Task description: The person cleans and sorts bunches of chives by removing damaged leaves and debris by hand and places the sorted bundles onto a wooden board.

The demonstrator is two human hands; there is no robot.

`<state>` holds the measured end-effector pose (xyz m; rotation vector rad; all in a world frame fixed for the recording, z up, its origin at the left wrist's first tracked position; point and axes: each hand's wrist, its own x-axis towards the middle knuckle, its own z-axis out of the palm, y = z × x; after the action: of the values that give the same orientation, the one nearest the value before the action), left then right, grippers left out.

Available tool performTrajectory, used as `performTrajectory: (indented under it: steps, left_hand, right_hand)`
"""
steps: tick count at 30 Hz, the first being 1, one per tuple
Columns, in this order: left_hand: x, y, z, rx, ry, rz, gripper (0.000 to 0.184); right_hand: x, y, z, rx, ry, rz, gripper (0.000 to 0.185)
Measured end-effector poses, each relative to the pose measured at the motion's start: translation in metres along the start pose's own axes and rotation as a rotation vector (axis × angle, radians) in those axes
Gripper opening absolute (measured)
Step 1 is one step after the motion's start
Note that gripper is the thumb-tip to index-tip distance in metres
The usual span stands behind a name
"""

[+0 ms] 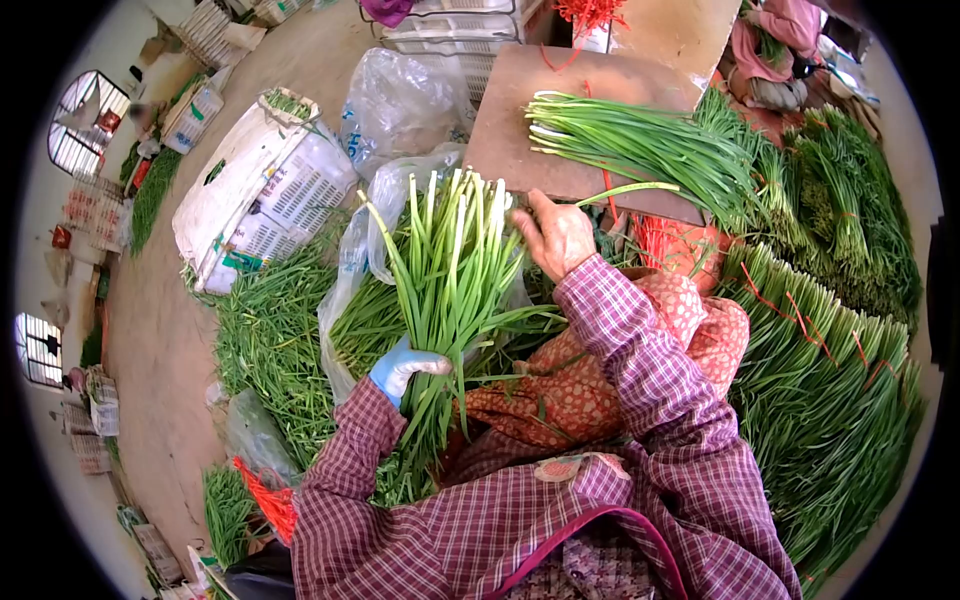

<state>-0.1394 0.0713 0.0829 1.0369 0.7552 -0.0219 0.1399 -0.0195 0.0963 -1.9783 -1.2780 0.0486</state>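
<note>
My left hand (408, 372), in a blue and white glove, is wrapped around the lower leafy part of a loose bunch of garlic chives (450, 265). The bunch stands upright in front of me, its pale stem ends pointing away. Bare and bent at the fingers, my right hand (557, 236) is beside those stem ends at the right. A single chive stalk (635, 188) sticks out from behind its knuckles to the right and seems pinched in it; the fingertips are partly hidden. Beyond, a neat pile of chives (620, 140) lies on a brown board (500, 130).
Tied chive bundles (820, 400) are stacked at my right. Loose greens (275, 340) and clear plastic bags (405, 105) lie at the left, near a newspaper-lined basket (275, 200). Red ties (268, 500) hang at lower left. Another person's pink sleeve (765, 45) shows at upper right.
</note>
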Motion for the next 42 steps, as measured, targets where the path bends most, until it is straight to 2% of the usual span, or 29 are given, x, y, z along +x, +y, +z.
performTrajectory:
  steps: [1,2,3,4,5,6,7,9,11,13,15,17,19,21,24,29,33,35,38,39,42]
  left_hand:
    - [0.003,-0.003,-0.002,0.038,0.052,-0.042,0.025]
    - [0.026,-0.029,-0.027,-0.042,-0.038,-0.006,0.057]
    - [0.020,-0.026,-0.023,-0.048,-0.037,0.001,0.057]
    - [0.009,-0.017,-0.015,-0.031,-0.041,0.018,0.050]
    - [-0.002,-0.009,-0.008,-0.015,-0.043,0.035,0.044]
    - [-0.008,-0.002,0.000,-0.002,-0.025,0.036,0.055]
    - [-0.007,-0.003,-0.003,-0.010,-0.021,0.035,0.055]
    - [0.000,-0.004,-0.007,0.013,-0.047,0.014,0.057]
    - [-0.001,0.008,0.003,0.047,-0.047,-0.053,0.060]
    - [-0.001,0.011,0.015,0.051,0.028,0.077,0.056]
    - [-0.004,0.016,0.025,0.040,0.053,0.068,0.059]
    - [-0.004,0.018,0.032,0.058,0.063,0.154,0.061]
    - [-0.006,0.020,0.033,0.064,0.056,0.129,0.061]
    - [-0.006,0.019,0.030,0.071,0.049,0.103,0.061]
    - [0.000,0.014,0.023,0.133,0.031,0.056,0.066]
    - [0.006,0.006,0.022,0.076,-0.016,0.119,0.061]
    - [-0.005,0.018,0.031,0.024,-0.004,0.079,0.067]
    - [-0.003,0.013,0.025,0.029,-0.007,0.076,0.069]
    - [-0.004,0.009,0.016,0.034,0.005,0.079,0.071]
    - [-0.004,0.007,0.014,0.032,0.015,0.085,0.072]
    - [-0.001,0.005,0.008,0.050,0.044,0.081,0.067]
  right_hand:
    - [0.004,0.007,0.003,-0.081,0.028,0.018,0.026]
    - [0.008,0.017,0.002,-0.145,-0.047,0.177,0.024]
    - [0.010,0.043,0.006,-0.239,0.213,0.107,0.022]
    - [0.018,0.076,0.004,-0.249,0.281,0.109,0.022]
    - [0.020,0.078,-0.018,-0.179,0.245,0.220,0.024]
    - [0.021,0.082,-0.030,-0.052,0.250,0.205,0.025]
    - [0.019,0.072,-0.047,-0.152,0.154,0.195,0.020]
    - [0.008,0.038,-0.064,0.048,0.057,0.131,0.017]
    - [0.002,0.003,-0.070,0.002,0.124,-0.142,0.025]
    - [-0.005,-0.033,-0.077,0.058,0.097,-0.133,0.017]
    - [-0.006,-0.053,-0.074,0.000,0.164,-0.287,0.013]
    - [-0.007,-0.068,-0.078,-0.038,0.151,-0.280,0.014]
    - [-0.006,-0.070,-0.080,-0.080,0.141,-0.277,0.014]
    - [-0.002,-0.059,-0.078,-0.082,0.126,-0.178,0.016]
    - [-0.003,-0.045,-0.064,-0.032,0.089,-0.190,0.018]
    - [-0.003,-0.055,-0.045,-0.031,0.005,-0.053,0.020]
    - [0.003,-0.042,-0.043,-0.120,0.139,-0.120,0.015]
    - [0.011,-0.021,-0.058,-0.187,0.380,-0.240,0.014]
    - [0.013,0.010,-0.087,-0.244,0.398,0.006,0.014]
    - [0.012,0.020,-0.094,-0.359,0.340,0.099,0.012]
    - [-0.002,0.052,-0.096,-0.470,0.317,0.109,0.009]
